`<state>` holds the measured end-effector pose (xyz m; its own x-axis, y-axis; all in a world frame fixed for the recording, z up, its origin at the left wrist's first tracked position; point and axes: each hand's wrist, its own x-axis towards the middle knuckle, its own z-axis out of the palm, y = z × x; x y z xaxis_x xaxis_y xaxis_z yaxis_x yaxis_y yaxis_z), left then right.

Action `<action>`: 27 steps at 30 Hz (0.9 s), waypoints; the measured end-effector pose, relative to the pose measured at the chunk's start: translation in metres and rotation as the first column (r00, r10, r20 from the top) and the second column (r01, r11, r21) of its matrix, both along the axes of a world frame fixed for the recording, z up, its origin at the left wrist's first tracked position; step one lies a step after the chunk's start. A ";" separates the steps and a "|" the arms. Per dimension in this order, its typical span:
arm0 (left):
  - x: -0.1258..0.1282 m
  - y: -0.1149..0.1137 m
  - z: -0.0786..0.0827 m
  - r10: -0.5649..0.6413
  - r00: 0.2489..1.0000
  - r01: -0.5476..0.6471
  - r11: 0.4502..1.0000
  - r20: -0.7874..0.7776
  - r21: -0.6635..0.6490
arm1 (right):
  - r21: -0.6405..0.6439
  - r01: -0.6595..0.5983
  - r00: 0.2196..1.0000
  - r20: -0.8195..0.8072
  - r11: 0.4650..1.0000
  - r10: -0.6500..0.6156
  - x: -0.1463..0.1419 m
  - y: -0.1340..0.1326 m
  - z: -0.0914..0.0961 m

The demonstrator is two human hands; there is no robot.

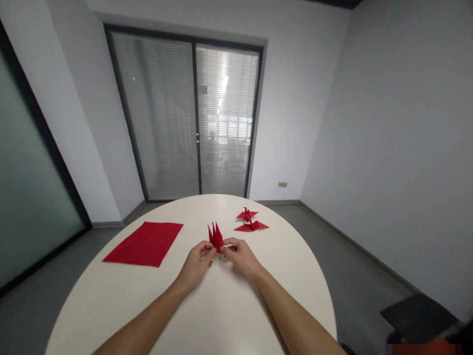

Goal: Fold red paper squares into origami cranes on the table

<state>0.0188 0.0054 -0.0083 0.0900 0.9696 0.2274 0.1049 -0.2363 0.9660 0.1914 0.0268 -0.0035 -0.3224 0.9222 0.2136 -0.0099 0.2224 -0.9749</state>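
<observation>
A small folded red paper figure (216, 236) with pointed tips stands up between my two hands over the white round table (207, 315). My left hand (195, 267) pinches its lower left side, fingers closed. My right hand (239, 255) pinches its lower right side, fingers closed too. Both hands meet near the middle of the table.
A finished red paper crane (250, 221) sits on the table beyond my right hand. A flat red paper sheet (145, 243) lies at the left. Glass sliding doors with blinds (192, 118) stand behind the table. A dark object (417, 315) sits low at the right.
</observation>
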 end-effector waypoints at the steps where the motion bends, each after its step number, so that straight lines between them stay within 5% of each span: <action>1: 0.000 0.000 0.000 -0.004 1.000 0.004 1.000 0.006 -0.009 | -0.002 0.003 1.000 -0.005 1.000 -0.003 0.000 0.000 0.000; 13: 0.000 -0.002 0.010 0.089 0.996 -0.089 0.996 0.004 0.011 | 0.035 -0.011 0.997 -0.072 0.999 0.014 0.001 0.002 -0.001; 27: -0.002 0.006 -0.002 0.143 0.984 -0.144 0.990 0.107 0.000 | -0.028 -0.128 0.991 -0.040 0.991 0.127 -0.002 -0.007 0.004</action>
